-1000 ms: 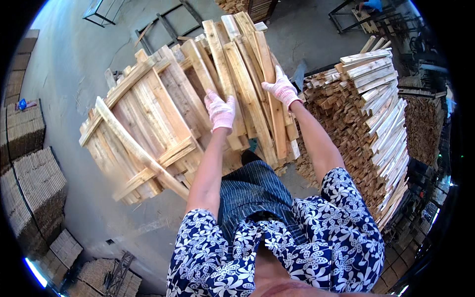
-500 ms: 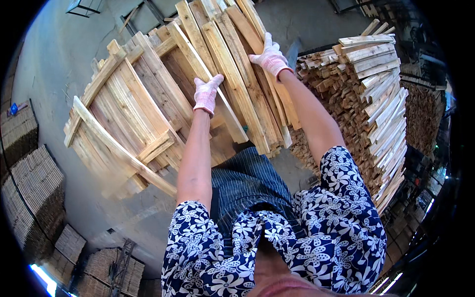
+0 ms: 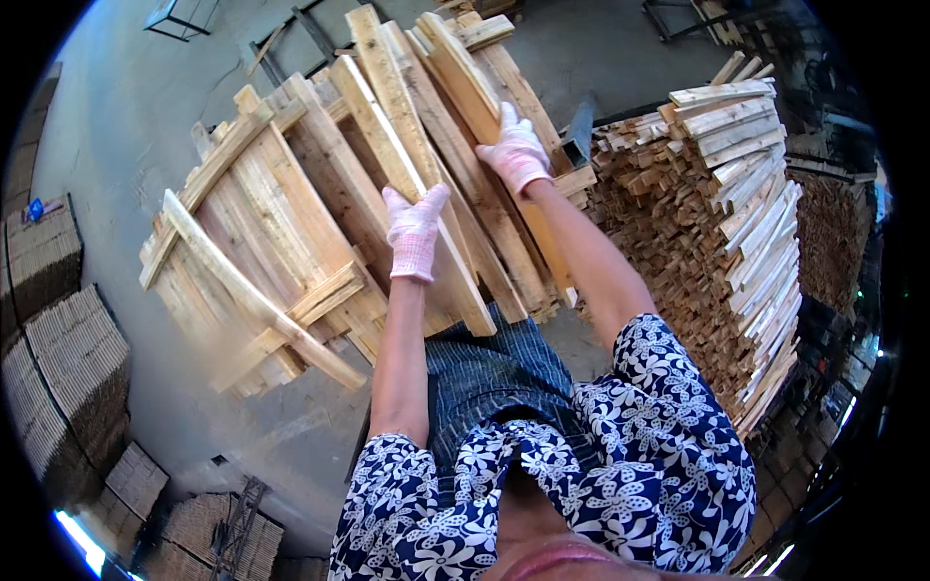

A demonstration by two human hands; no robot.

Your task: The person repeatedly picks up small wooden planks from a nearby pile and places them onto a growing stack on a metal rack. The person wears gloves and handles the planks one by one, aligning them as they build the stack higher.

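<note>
Both my hands wear pale pink knitted gloves. My left hand [image 3: 415,230] grips a long narrow wooden plank [image 3: 378,121], its thumb on one side and fingers on the other. Farther right, my right hand [image 3: 518,155] holds another wooden plank [image 3: 457,73] by its edge, fingers pointing away from me. These planks lie slanted across a broad pile of boards in front of me. To the left, several boards [image 3: 250,194] lie side by side with crosswise strips [image 3: 218,160] over them. The undersides of the held planks are hidden.
A tall stack of short wooden sticks [image 3: 741,228] stands at the right. A grey metal beam end [image 3: 579,136] shows between it and the boards. Bundled wood stacks [image 3: 73,353] line the left side. Metal frames [image 3: 184,17] stand on the concrete floor [image 3: 107,145] beyond.
The plank in my left hand has come toward me with that hand. Planks at the right have shifted, uncovering a crosswise strip at the far end and the metal beam end. My right hand has moved slightly nearer.
</note>
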